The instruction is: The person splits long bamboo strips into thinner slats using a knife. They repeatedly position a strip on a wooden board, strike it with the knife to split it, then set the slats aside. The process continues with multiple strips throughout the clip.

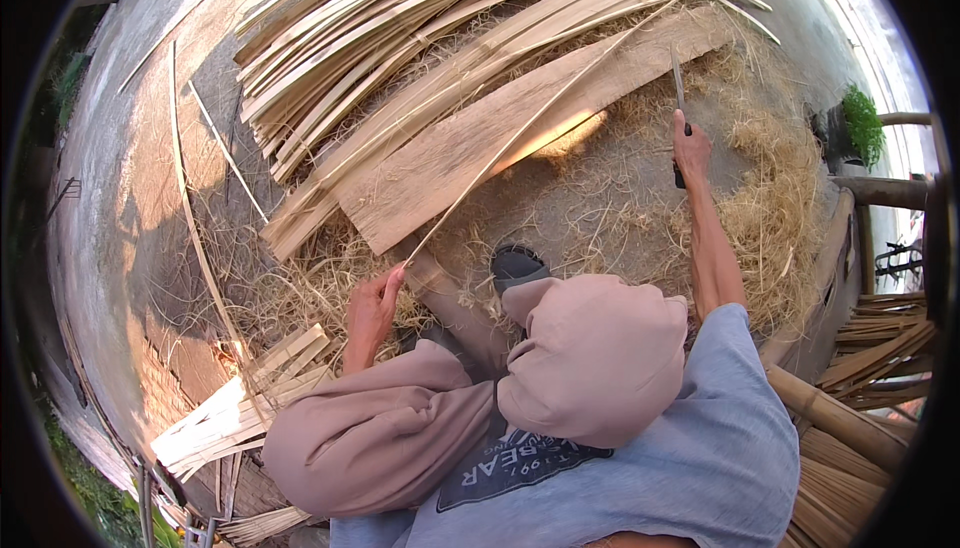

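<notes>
My left hand is closed on the near end of a long, thin bamboo strip. The strip slants up and away to the right, passing over a flat wooden board. Out to the right, my right hand grips the dark handle of a knife. Its narrow blade points away from me, and the tip is close to the board's right end. The blade and the strip are apart.
Beyond the board lies a large pile of split bamboo strips. Curly shavings cover much of the ground. A smaller bundle of strips lies at the lower left. Bamboo poles stand at the right, near a green plant.
</notes>
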A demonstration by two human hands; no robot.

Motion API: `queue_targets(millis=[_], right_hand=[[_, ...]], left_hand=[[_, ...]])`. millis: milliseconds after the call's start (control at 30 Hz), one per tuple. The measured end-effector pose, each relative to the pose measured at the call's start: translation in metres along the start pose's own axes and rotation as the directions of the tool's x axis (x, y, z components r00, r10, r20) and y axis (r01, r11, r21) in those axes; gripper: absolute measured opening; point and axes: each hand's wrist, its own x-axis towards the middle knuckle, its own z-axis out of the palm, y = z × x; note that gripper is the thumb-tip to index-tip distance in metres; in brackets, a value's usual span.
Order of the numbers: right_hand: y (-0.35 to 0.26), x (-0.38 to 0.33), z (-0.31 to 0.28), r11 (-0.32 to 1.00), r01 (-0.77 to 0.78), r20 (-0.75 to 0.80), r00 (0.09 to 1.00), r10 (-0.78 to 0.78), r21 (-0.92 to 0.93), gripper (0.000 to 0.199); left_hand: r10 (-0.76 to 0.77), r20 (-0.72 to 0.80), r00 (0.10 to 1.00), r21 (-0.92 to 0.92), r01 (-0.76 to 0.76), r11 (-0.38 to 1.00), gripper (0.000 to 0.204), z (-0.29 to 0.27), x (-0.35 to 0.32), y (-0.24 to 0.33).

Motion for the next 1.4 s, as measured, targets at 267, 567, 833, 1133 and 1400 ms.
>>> queue_targets(millis=[267,567,833,1133,1400], right_hand=[[-0.084,-0.233,0.091,0.750,0.654,0.587,0.570,-0.575,0.099,0.052],[-0.069,-0.083,0.072,0.851,0.514,0.308,0.831,-0.462,-0.109,0.058],[-0.064,-0.137,0.088,0.633,0.773,0.515,0.525,-0.677,0.044,0.062],[-0.071,-0.081,0.094,0.946,0.321,0.358,0.880,-0.313,0.038,0.063],[-0.049,-0.128,0.081,0.889,0.457,0.418,0.813,-0.406,-0.025,0.063]], left_hand=[[0.036,-0.047,0.998,0.091,-0.032,0.995,0.044,-0.006,0.000,0.002],[0.080,-0.022,0.997,0.023,-0.079,0.997,0.043,0.003,0.007,0.022],[0.041,-0.037,0.998,0.100,-0.038,0.994,0.042,-0.012,-0.021,-0.029],[-0.206,0.139,0.969,-0.047,0.214,0.976,0.062,-0.015,-0.015,-0.018],[-0.190,0.197,0.962,-0.113,0.214,0.970,0.072,-0.007,-0.002,-0.005]])
